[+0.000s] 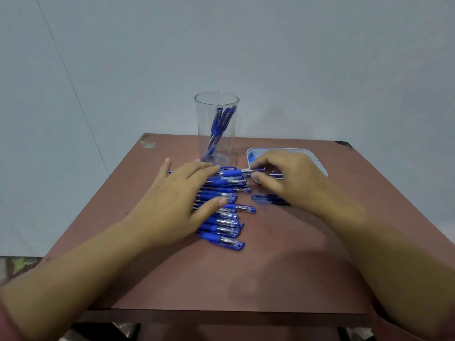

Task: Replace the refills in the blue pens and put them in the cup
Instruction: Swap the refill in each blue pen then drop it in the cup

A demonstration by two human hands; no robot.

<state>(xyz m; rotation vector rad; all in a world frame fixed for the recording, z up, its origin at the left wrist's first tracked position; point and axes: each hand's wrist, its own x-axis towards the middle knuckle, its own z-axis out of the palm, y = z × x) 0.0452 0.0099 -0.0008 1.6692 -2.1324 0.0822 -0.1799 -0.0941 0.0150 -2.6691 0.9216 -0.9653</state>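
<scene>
**Hands over the pen row**

A row of blue pens [221, 207] lies mid-table [246, 279]. The left hand [177, 193] rests flat and open on them, fingers spread. The right hand [283, 178] pinches the tip of the farthest pen [234, 172] between thumb and fingers. A clear cup [216, 126] holding several pens stands just beyond; a white tray [317, 161] sits far right

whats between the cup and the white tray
In the head view, only bare brown table lies between the clear cup and the white tray; they stand apart.
</scene>
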